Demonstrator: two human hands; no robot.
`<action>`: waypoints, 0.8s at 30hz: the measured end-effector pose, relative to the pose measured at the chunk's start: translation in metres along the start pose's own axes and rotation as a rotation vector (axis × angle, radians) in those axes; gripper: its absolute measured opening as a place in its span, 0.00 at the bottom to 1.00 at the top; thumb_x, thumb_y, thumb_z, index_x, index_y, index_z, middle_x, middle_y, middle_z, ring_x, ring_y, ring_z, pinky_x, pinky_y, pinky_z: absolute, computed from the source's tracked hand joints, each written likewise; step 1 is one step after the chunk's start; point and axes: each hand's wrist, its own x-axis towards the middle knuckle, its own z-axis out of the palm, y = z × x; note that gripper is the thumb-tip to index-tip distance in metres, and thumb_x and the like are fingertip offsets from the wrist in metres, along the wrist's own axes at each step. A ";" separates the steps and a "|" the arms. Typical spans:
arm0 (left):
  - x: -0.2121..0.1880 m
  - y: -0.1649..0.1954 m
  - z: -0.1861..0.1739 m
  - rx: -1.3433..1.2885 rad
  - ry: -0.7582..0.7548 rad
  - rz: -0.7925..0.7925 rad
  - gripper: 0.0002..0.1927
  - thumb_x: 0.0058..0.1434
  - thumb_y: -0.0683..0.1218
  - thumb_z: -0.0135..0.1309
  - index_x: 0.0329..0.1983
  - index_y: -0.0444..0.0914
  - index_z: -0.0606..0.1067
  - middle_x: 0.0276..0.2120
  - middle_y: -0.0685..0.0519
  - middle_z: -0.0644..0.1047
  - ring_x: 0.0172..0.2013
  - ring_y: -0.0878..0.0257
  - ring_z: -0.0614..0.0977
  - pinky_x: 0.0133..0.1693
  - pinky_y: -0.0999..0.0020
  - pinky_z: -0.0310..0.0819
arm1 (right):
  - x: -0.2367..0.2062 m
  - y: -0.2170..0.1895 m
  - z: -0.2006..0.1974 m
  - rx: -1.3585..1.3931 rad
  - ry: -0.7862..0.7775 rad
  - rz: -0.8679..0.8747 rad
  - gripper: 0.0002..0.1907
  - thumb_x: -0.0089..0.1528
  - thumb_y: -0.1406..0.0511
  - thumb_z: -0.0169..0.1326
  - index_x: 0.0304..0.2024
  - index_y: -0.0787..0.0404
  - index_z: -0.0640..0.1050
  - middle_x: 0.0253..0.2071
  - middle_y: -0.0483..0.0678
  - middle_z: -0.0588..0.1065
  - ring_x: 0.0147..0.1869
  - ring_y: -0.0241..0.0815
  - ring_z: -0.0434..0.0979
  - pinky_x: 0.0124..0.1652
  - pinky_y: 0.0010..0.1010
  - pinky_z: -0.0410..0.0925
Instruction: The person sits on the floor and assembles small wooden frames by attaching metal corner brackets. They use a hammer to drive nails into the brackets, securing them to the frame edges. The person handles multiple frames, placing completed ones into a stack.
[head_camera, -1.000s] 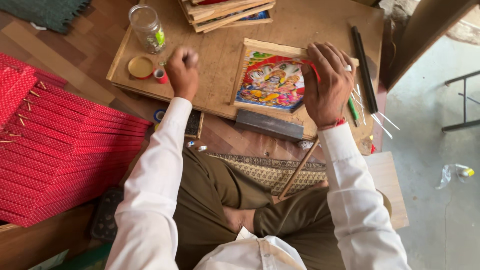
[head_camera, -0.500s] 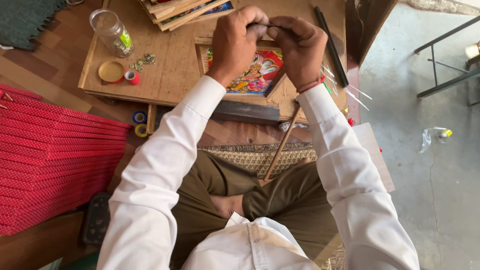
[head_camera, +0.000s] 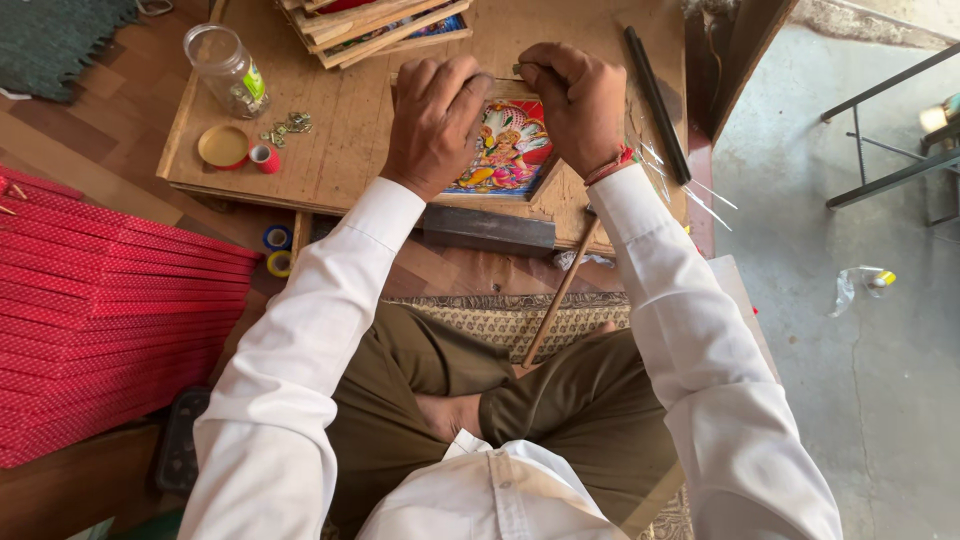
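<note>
A small picture (head_camera: 503, 152) with a bright, many-coloured print in a wooden frame lies on a low wooden board (head_camera: 340, 165) in front of my crossed legs. My left hand (head_camera: 435, 120) rests curled over the frame's upper left part and holds it down. At the frame's top edge, my right hand (head_camera: 578, 105) pinches a small dark piece between thumb and fingers; the piece is mostly hidden. The two hands almost touch.
On the board stand a clear jar (head_camera: 228, 68), a yellow lid (head_camera: 222, 146), a little red roll (head_camera: 264, 158), small metal bits (head_camera: 288, 126), stacked frames (head_camera: 380, 25) and a black rod (head_camera: 657, 100). A metal bar (head_camera: 487, 230) and a stick (head_camera: 560, 295) lie nearer me. Red slats (head_camera: 100, 300) fill the left.
My left hand came from beside the yellow lid over to the frame's top edge. My right hand shifted from the frame's right side up to meet it.
</note>
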 end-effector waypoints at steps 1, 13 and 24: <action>0.000 0.001 0.002 0.006 0.002 -0.010 0.11 0.63 0.37 0.61 0.48 0.36 0.77 0.49 0.54 0.72 0.46 0.57 0.72 0.52 0.59 0.64 | 0.000 -0.001 0.000 -0.027 -0.014 -0.016 0.04 0.65 0.74 0.61 0.43 0.65 0.82 0.34 0.51 0.82 0.37 0.37 0.86 0.37 0.26 0.75; 0.001 0.009 0.004 0.060 0.008 -0.081 0.10 0.59 0.39 0.63 0.39 0.39 0.73 0.49 0.55 0.71 0.48 0.56 0.72 0.56 0.57 0.63 | 0.008 -0.018 -0.002 -0.227 -0.166 -0.149 0.03 0.65 0.74 0.54 0.40 0.64 0.78 0.36 0.56 0.78 0.38 0.59 0.79 0.38 0.45 0.70; -0.001 0.007 0.006 0.047 0.035 -0.072 0.08 0.62 0.38 0.62 0.41 0.38 0.74 0.49 0.54 0.71 0.48 0.57 0.72 0.55 0.58 0.65 | 0.027 -0.017 -0.005 -0.404 -0.359 -0.245 0.05 0.60 0.75 0.55 0.35 0.62 0.80 0.34 0.55 0.78 0.37 0.58 0.79 0.37 0.44 0.72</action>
